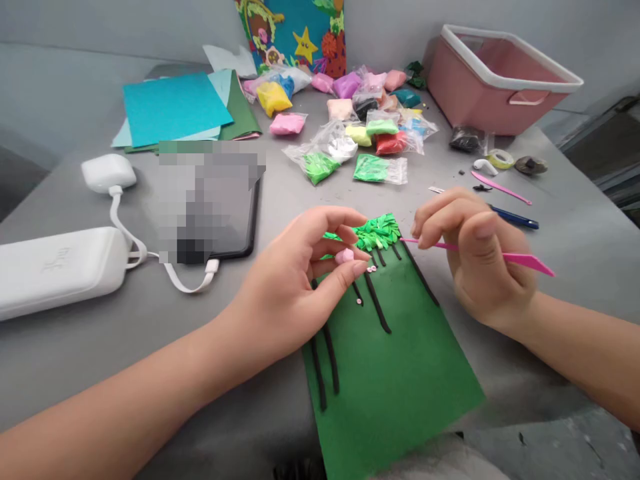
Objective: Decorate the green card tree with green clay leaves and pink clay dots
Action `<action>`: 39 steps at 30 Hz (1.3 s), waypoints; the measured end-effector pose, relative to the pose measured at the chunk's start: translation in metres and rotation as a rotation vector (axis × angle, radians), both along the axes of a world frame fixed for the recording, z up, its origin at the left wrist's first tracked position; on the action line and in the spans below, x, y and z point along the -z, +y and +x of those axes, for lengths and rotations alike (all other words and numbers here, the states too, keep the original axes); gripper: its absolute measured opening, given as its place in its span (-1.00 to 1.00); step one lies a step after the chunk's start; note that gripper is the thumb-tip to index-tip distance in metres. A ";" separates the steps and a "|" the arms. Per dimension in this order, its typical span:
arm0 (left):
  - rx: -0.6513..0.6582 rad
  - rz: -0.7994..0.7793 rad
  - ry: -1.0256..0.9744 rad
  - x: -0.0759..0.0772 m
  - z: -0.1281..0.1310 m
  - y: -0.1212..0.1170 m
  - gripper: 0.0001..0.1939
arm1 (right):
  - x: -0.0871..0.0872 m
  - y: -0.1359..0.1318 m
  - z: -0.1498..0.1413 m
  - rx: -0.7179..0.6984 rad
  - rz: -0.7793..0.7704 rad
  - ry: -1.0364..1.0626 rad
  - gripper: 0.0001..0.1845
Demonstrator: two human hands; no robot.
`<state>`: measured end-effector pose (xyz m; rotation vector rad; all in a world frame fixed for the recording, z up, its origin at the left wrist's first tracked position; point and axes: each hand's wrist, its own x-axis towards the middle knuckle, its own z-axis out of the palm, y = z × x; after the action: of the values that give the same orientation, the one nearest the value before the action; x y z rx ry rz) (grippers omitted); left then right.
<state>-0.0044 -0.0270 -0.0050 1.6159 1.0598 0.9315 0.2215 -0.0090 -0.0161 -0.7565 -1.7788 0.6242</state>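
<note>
Between the thumb and fingers of my left hand [305,273] is a lump of pink modelling clay [344,256]. My right hand [480,257] grips a thin pink clay tool [527,260], its fine tip pointing left near the card's upper right corner. Below both hands lies a dark green card [395,380] bearing black clay strips [377,303]. Bright green clay leaves [377,232] crowd its top edge, partly hidden by my left hand. Tiny pink clay rounds [359,301] sit on the strips near my left thumb.
Bagged coloured clay [380,168] spreads across the back of the grey table. A pink bin [495,100] stands at right rear, with a second pink tool [501,187] before it. At left are a phone [235,207], a white power bank [65,270] and coloured sheets [175,110].
</note>
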 end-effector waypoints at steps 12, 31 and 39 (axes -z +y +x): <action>0.124 -0.365 -0.340 -0.011 0.007 -0.002 -0.58 | -0.012 -0.007 0.000 -0.095 0.260 -0.376 -0.80; 0.159 -0.399 -0.412 -0.010 0.005 -0.003 -0.69 | -0.015 -0.009 0.001 -0.104 0.248 -0.382 -0.83; 0.175 -0.368 -0.396 -0.009 0.003 -0.002 -0.66 | -0.015 -0.008 -0.001 -0.128 0.253 -0.369 -0.87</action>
<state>-0.0017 -0.0287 0.0038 1.1413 0.7481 0.8372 0.2205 -0.0173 -0.0007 -0.6128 -2.2099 0.3449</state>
